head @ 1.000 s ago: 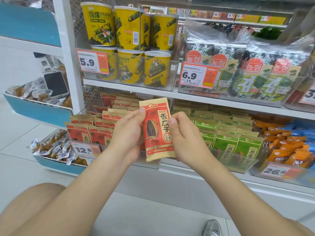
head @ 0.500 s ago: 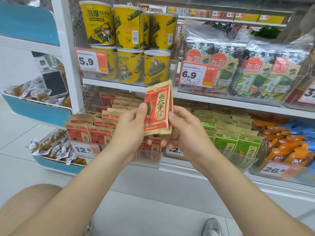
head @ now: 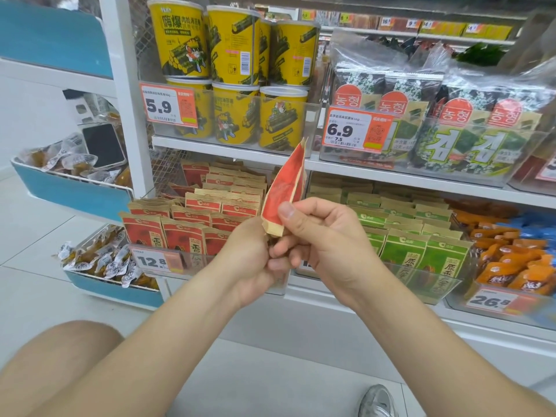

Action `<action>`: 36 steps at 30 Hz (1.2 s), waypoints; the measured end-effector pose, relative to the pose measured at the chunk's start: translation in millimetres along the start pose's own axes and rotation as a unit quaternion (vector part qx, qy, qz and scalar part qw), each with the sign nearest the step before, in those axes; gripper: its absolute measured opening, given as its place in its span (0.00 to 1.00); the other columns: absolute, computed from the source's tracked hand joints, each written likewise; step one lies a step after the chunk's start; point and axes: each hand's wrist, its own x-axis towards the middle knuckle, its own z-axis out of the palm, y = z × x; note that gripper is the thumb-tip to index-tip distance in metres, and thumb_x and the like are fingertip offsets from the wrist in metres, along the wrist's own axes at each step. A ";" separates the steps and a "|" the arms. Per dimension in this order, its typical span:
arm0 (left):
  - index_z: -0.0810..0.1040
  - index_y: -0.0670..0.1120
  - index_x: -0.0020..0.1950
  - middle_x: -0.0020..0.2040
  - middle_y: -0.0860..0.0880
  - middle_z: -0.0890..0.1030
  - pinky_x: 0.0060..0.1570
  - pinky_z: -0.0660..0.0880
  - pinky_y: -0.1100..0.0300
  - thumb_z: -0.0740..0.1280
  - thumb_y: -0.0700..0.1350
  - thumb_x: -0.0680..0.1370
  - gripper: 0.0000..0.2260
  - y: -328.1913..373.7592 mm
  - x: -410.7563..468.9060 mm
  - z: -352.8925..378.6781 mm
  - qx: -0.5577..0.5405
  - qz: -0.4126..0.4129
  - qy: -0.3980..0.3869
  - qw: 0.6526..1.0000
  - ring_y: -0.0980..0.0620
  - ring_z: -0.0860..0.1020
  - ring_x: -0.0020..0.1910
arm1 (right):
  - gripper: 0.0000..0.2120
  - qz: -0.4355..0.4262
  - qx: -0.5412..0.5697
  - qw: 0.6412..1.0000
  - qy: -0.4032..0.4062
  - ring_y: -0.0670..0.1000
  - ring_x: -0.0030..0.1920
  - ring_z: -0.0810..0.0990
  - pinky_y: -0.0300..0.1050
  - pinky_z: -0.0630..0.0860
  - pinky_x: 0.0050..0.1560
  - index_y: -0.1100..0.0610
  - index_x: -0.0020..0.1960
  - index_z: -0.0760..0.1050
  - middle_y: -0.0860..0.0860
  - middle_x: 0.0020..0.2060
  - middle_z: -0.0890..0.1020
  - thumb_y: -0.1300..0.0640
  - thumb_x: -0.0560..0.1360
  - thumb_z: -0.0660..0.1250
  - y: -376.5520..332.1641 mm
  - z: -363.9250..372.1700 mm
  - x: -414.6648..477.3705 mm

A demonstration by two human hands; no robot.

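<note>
A red and tan snack packet (head: 287,185) stands nearly edge-on in front of the lower shelf, its top pointing up at the shelf lip. My right hand (head: 325,236) pinches its bottom corner, thumb on the near face and fingers curled behind. My left hand (head: 245,260) holds the same lower edge from the left, its fingers curled and mostly hidden behind the packet. Matching red packets (head: 192,224) fill the clear bin just behind my left hand.
Green packets (head: 421,236) and orange snack bags (head: 508,260) fill the bins to the right. Yellow tubs (head: 231,85) and seaweed packs (head: 436,127) stand on the shelf above. A blue-edged wire rack (head: 75,191) with wrapped snacks stands at left. My knee and a shoe show below.
The packet has turned from face-on to almost edge-on and moved up. Both hands have shifted down to its bottom edge and closer together.
</note>
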 end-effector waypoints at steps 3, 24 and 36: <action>0.78 0.39 0.42 0.22 0.48 0.64 0.21 0.58 0.67 0.55 0.35 0.87 0.17 -0.1 0.7 -0.3 0.031 0.001 -0.010 0.999 0.50 0.72 0.22 | 0.14 -0.002 -0.029 1.000 0.008 0.58 0.26 0.83 0.41 0.76 0.24 0.64 0.43 0.80 0.66 0.32 0.83 0.52 0.72 0.76 -0.9 -1.8 0.2; 0.78 0.45 0.55 0.48 0.49 0.86 0.55 0.81 0.42 0.60 0.56 0.89 0.16 11.6 13.7 -19.6 0.242 0.212 0.238 0.917 0.51 0.84 0.46 | 0.09 0.038 -0.250 0.967 0.023 0.57 0.44 0.90 0.61 0.87 0.50 0.63 0.56 0.83 0.58 0.41 0.89 0.57 0.81 0.75 -2.0 -26.0 8.4; 0.82 0.39 0.61 0.53 0.41 0.89 0.44 0.87 0.47 0.67 0.49 0.87 0.13 24.4 1.2 -20.1 0.176 0.115 0.083 0.974 0.39 0.89 0.48 | 0.37 -0.041 -0.375 0.925 0.051 0.46 0.49 0.88 0.57 0.85 0.56 0.43 0.80 0.63 0.45 0.52 0.88 0.55 0.76 0.76 13.3 -30.7 18.0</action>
